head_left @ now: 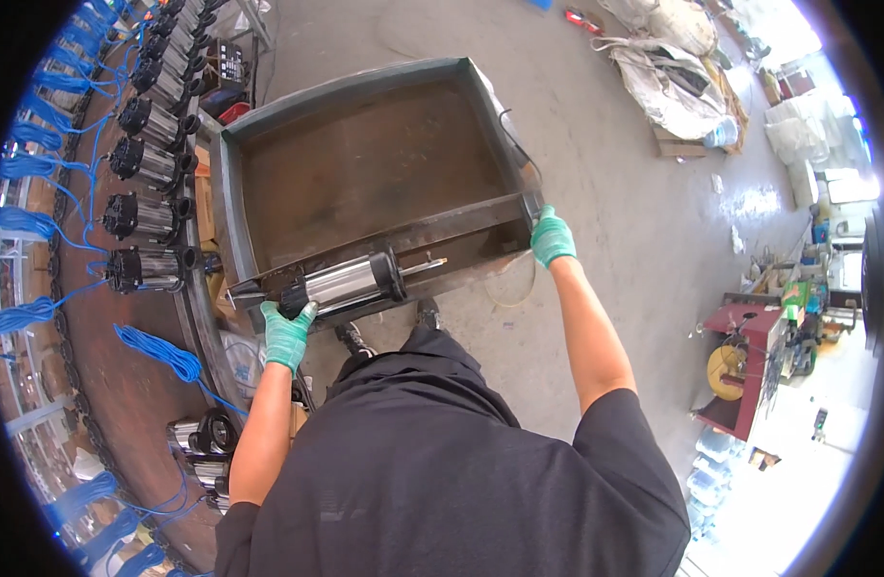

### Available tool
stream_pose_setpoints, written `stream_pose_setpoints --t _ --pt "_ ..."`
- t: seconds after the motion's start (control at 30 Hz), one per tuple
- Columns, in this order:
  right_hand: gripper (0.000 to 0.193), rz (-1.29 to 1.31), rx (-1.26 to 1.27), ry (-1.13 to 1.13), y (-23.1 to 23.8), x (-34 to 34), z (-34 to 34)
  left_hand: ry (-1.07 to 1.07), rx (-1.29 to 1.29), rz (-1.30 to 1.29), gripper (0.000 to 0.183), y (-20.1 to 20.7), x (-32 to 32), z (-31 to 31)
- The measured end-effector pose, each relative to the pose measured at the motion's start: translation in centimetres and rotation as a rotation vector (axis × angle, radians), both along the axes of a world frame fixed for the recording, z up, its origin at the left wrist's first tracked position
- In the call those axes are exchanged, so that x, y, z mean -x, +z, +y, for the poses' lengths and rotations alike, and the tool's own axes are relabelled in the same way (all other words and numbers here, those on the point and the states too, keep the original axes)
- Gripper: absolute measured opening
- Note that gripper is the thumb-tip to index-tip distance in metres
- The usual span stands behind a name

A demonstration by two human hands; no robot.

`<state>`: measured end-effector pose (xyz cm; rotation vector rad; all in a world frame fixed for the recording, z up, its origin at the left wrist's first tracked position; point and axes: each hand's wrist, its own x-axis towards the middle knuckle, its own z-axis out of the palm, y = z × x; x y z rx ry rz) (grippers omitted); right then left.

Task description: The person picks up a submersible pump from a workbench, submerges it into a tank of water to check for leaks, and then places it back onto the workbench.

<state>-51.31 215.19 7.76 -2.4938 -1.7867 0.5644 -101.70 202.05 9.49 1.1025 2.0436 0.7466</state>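
Observation:
A submersible pump with a shiny steel body and black ends (344, 285) lies along the near edge of a large shallow metal trough (232, 197). A short shaft (425, 265) sticks out of its right end. My left hand (286, 338), in a green knit glove, is closed around the pump's black left end, with the thumb on top. My right hand (554, 240), gloved the same way, is closed on the trough's near right corner, by the end of a steel crossbar (442, 221). Its fingertips are partly hidden. Brown liquid or a rusty bottom shows inside the trough.
At left, a long bench (139, 370) carries a row of similar pumps (146, 216) with coiled blue cables (158, 351). A black control box (226, 72) stands beyond. White sacks (668, 87) lie far right; a dark red machine stand (745, 365) is at right.

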Motion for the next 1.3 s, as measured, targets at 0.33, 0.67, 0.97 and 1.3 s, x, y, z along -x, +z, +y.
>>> stream_pose_setpoints --t 0.33,0.67,0.97,1.3 --pt "0.037 -0.151 0.012 0.006 -1.1 -1.0 4.4 -0.045 0.111 -0.068 0.088 1.5 -0.5 0.2" --pt "0.035 0.401 -0.514 0.252 6.0 14.6 0.1 0.387 -0.110 0.077 0.034 -7.8 13.0 -1.5" --pt "0.015 0.299 -0.565 0.466 6.5 28.2 -3.6 0.213 0.171 -0.526 0.018 -5.8 19.5 3.3" --pt "0.015 0.280 -0.463 0.398 6.8 28.4 -3.5 -0.106 -0.288 0.104 0.018 -3.6 15.7 1.9"
